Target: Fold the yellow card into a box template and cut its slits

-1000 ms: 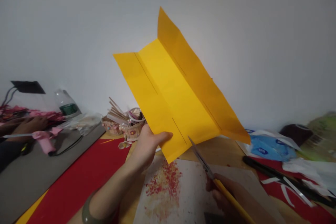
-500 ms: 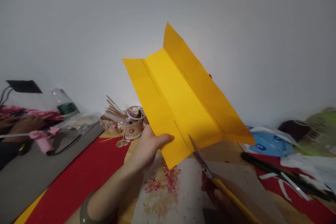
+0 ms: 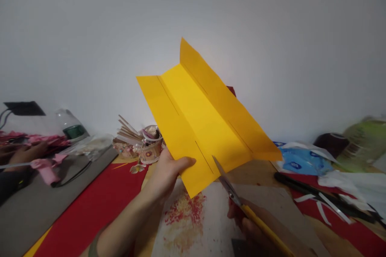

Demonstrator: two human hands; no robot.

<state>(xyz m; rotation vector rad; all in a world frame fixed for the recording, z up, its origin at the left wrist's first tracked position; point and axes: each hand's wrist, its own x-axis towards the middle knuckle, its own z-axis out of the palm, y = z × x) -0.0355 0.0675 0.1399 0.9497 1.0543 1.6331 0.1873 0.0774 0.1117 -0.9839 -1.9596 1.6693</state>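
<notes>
A sheet of yellow paper (image 3: pixel 193 108), creased lengthwise into panels and marked with several dark pencil lines, is held up tilted in front of me. My left hand (image 3: pixel 169 172) pinches its lower left edge, thumb on the near face and fingers behind. My right hand (image 3: pixel 250 225) grips a pair of scissors (image 3: pixel 230 194) with yellow on the handle. One blade lies over the paper's lower edge, just right of the lowest left line; the other blade appears to be behind the sheet. Part of the right hand is in shadow.
A stained white board (image 3: pixel 187 217) lies below the paper. Decorated pots (image 3: pixel 150 150) with sticks stand behind. At left are red paper (image 3: pixel 96 204), a pink glue gun (image 3: pixel 45 170) and another person's hand (image 3: pixel 27 152). At right are a blue packet (image 3: pixel 306 160), a black tool (image 3: pixel 319 192) and white strips.
The view has shifted slightly, and the sheet sits a little lower and further left. Both hands keep their hold, with the scissors still at the paper's lower edge.
</notes>
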